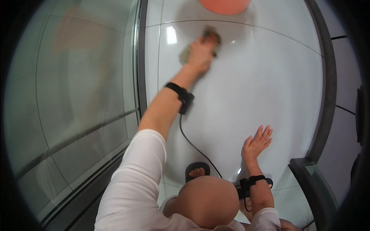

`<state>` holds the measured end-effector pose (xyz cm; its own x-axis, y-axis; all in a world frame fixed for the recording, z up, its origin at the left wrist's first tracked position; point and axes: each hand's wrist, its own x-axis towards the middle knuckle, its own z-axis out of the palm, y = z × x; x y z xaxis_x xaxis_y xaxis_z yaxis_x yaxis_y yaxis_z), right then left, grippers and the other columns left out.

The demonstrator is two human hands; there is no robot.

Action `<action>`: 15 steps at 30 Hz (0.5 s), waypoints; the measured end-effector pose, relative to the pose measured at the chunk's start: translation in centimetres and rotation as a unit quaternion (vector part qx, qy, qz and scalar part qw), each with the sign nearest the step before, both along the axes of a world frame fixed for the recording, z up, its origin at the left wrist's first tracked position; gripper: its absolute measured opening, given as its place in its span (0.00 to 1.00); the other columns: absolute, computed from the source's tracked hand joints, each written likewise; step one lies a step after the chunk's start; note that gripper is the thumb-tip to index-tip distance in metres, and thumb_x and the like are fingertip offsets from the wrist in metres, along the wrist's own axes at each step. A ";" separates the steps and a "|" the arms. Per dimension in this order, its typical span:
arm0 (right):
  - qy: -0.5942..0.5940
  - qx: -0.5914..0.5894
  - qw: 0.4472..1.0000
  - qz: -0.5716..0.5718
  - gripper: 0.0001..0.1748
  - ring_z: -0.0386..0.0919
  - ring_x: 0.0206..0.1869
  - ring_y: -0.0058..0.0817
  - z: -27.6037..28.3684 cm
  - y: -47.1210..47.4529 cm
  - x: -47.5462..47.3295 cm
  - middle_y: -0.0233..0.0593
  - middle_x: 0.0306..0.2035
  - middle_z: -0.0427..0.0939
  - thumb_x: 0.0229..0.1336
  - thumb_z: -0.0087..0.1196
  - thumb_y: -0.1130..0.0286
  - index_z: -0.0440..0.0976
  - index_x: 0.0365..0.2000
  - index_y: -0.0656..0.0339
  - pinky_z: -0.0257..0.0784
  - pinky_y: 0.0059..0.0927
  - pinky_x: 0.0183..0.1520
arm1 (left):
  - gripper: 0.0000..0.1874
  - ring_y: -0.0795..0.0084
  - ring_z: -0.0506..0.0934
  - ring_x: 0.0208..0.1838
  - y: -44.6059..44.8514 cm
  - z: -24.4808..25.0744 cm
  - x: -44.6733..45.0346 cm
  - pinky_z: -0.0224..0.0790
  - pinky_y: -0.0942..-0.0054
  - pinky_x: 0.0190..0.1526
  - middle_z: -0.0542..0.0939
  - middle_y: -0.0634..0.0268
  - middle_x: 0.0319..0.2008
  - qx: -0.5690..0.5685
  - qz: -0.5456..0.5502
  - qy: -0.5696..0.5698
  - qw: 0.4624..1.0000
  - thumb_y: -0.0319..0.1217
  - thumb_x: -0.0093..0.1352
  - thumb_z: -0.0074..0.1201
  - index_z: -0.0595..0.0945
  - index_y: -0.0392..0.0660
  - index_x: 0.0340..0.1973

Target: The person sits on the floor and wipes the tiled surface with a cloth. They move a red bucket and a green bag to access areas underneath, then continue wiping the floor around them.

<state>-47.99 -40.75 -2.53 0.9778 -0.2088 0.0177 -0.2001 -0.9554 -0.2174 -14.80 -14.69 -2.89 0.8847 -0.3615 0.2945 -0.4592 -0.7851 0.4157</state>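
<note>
My left hand (203, 50) is stretched far forward and pressed down on a folded cloth (185, 55), greenish and dark in colour and blurred, on the glossy white tiled floor (231, 95). The fingers are bent over the cloth's dark part, just short of an orange round container (225, 6) at the top edge. To the lower right, my right hand (256, 143) is held with its fingers apart and nothing in it. Whether its palm touches the floor, I cannot tell. Each forearm has a black strap with a small device.
A glass panel (83, 72) in a dark frame runs along the left. On the right, a dark raised edge (328, 86) curves down to a corner post. A black cable (196, 148) hangs from the left strap. My bent knee and dark slippers (188, 170) are at the bottom.
</note>
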 end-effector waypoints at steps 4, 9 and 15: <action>-0.010 0.007 1.000 0.003 0.36 0.38 0.76 0.52 -0.2 -0.1 -0.2 0.52 0.73 0.44 0.61 0.42 0.63 0.52 0.68 0.59 0.31 0.62 0.71 | 0.32 0.48 0.75 0.54 -6.0 0.5 -11.9 0.66 0.55 0.55 0.73 0.56 0.62 -0.095 -0.154 0.052 0.982 0.19 0.55 0.52 0.73 0.40 0.58; -0.037 -0.002 0.999 0.009 0.34 0.40 0.76 0.50 -0.5 0.0 -0.4 0.51 0.73 0.46 0.62 0.41 0.62 0.53 0.68 0.58 0.31 0.61 0.71 | 0.32 0.52 0.75 0.53 -3.4 1.5 -23.6 0.65 0.58 0.52 0.74 0.55 0.60 -0.090 0.017 0.072 0.993 0.21 0.55 0.54 0.73 0.39 0.59; -0.025 -0.003 1.000 -0.012 0.34 0.39 0.76 0.50 -0.5 0.3 -0.4 0.51 0.73 0.47 0.62 0.41 0.63 0.54 0.68 0.57 0.31 0.61 0.71 | 0.33 0.50 0.74 0.47 10.5 3.4 -28.0 0.64 0.58 0.51 0.75 0.52 0.60 0.110 0.262 -0.016 0.959 0.23 0.57 0.59 0.72 0.38 0.61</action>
<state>-48.39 -40.47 -3.04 0.9702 -0.2327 0.0671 -0.2128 -0.9514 -0.2225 -42.82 -4.15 0.55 0.9536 0.0740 0.2919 0.0129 -0.9785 0.2057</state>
